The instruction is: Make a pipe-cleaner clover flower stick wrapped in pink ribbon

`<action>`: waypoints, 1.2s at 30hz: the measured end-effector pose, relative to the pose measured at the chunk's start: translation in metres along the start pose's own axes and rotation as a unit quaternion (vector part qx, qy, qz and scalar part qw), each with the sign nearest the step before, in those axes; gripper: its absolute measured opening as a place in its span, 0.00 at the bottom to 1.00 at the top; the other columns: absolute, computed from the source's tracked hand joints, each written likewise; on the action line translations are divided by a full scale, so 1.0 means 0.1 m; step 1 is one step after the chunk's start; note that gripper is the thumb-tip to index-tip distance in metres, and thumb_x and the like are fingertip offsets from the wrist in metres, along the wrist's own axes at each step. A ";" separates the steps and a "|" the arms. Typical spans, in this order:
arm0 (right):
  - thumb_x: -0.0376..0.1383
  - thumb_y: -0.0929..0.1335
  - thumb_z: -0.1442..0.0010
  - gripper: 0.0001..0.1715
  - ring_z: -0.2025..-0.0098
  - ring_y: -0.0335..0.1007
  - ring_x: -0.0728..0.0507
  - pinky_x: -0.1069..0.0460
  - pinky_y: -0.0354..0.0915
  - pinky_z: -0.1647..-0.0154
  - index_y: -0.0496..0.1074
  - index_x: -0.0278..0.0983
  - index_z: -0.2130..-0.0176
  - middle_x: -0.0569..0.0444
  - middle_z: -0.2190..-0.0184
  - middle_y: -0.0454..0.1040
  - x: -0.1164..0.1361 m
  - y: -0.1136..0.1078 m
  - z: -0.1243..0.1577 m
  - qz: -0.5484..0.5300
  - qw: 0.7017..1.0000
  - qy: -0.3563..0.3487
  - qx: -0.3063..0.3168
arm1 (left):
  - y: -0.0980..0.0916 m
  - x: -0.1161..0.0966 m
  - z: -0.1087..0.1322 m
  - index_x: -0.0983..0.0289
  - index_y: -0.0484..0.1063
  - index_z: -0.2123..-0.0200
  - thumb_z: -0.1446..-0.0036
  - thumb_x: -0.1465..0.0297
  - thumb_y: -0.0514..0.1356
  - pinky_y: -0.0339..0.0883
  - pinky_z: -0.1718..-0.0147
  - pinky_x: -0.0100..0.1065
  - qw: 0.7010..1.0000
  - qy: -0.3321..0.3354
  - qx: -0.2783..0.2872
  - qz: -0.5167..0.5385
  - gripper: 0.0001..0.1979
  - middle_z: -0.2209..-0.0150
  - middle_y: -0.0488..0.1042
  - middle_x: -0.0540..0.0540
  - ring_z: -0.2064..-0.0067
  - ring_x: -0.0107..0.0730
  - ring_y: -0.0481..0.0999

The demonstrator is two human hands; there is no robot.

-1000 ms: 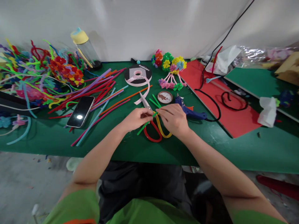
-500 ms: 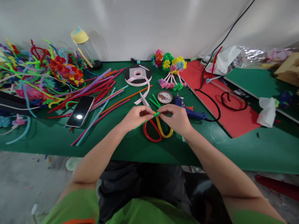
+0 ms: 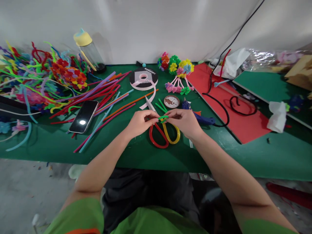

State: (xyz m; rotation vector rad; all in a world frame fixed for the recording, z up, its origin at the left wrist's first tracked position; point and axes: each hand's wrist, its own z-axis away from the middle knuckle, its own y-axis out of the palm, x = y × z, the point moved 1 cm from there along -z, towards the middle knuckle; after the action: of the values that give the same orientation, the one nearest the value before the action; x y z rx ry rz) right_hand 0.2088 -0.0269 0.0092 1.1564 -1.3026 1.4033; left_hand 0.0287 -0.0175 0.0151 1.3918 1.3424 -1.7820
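My left hand (image 3: 138, 122) and my right hand (image 3: 185, 122) meet above the green table (image 3: 122, 152), both pinching one short green pipe cleaner (image 3: 162, 118) that is bent into a small loop between the fingertips. Right under the hands lie scissors (image 3: 162, 134) with one red and one yellow handle, blades pointing away from me. A few loose green pipe cleaner pieces (image 3: 161, 105) lie just beyond the hands.
A phone (image 3: 84, 116) and long coloured pipe cleaners (image 3: 107, 97) lie to the left, before a tangled pile (image 3: 36, 78). Farther back stand a bottle (image 3: 89, 48), a ribbon spool (image 3: 143, 78) and finished flowers (image 3: 179, 70). A blue glue gun (image 3: 200, 117) and red mat (image 3: 226, 97) are right.
The straight green pipe cleaner has been lifted off the scissors and bent into a small loop between both hands, which rose slightly and drew closer.
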 end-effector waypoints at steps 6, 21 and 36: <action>0.33 0.76 0.66 0.10 0.71 0.72 0.49 0.48 0.71 0.63 0.71 0.34 0.82 0.55 0.71 0.73 0.04 0.04 0.02 -0.151 0.985 0.080 0.027 | 0.03 0.05 -0.02 0.66 0.70 0.68 0.50 0.70 0.60 0.69 0.72 0.28 0.999 -0.006 -0.020 0.048 0.06 0.73 0.73 0.51 0.74 0.23 0.72; 0.33 0.77 0.69 0.12 0.73 0.73 0.50 0.51 0.70 0.67 0.72 0.35 0.83 0.57 0.73 0.75 0.02 0.06 0.02 -0.258 0.955 0.135 0.054 | 0.09 0.08 0.00 0.67 0.70 0.71 0.51 0.70 0.62 0.72 0.70 0.29 0.994 -0.001 -0.035 0.104 0.06 0.72 0.75 0.53 0.73 0.25 0.75; 0.35 0.76 0.66 0.09 0.72 0.72 0.49 0.49 0.69 0.63 0.73 0.35 0.82 0.55 0.74 0.75 0.02 0.07 0.02 -0.218 0.971 0.092 0.026 | 0.10 0.05 0.02 0.66 0.75 0.67 0.52 0.73 0.61 0.74 0.62 0.32 0.997 0.021 -0.065 0.020 0.06 0.66 0.78 0.54 0.65 0.29 0.78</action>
State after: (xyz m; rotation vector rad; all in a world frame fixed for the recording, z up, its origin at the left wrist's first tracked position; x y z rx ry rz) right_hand 0.2012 -0.0290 0.0099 1.2261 -0.8231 1.1893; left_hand 0.0342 -0.0226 0.0070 1.3843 1.4149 -1.6173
